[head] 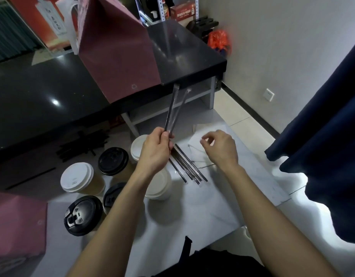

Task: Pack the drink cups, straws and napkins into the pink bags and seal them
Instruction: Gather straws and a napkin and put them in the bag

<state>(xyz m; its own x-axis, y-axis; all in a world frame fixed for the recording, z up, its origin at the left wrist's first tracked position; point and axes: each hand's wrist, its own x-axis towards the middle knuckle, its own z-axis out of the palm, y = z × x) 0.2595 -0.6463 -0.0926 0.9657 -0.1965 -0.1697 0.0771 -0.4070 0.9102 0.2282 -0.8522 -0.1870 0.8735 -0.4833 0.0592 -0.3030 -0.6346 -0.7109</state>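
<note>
My left hand (pixel 155 151) is shut on two wrapped dark straws (pixel 175 108) that point up and away toward a tall pink bag (pixel 116 50) standing on the black counter. My right hand (pixel 220 148) hovers over white napkins (pixel 194 136) on the white table, fingers loosely curled and holding nothing. Several more straws (pixel 189 166) lie on the table between my hands. Several lidded cups stand to the left: a white-lidded one (pixel 77 177), a black-lidded one (pixel 113 160), another black-lidded one (pixel 83 214). A second pink bag (pixel 16 224) lies at the lower left.
The black counter (pixel 52 86) fills the upper left, with a shelf under its right end. A dark blue curtain (pixel 330 136) hangs at the right. An orange plastic bag (pixel 219 40) sits on the floor by the wall. A dark bundle lies at the bottom edge.
</note>
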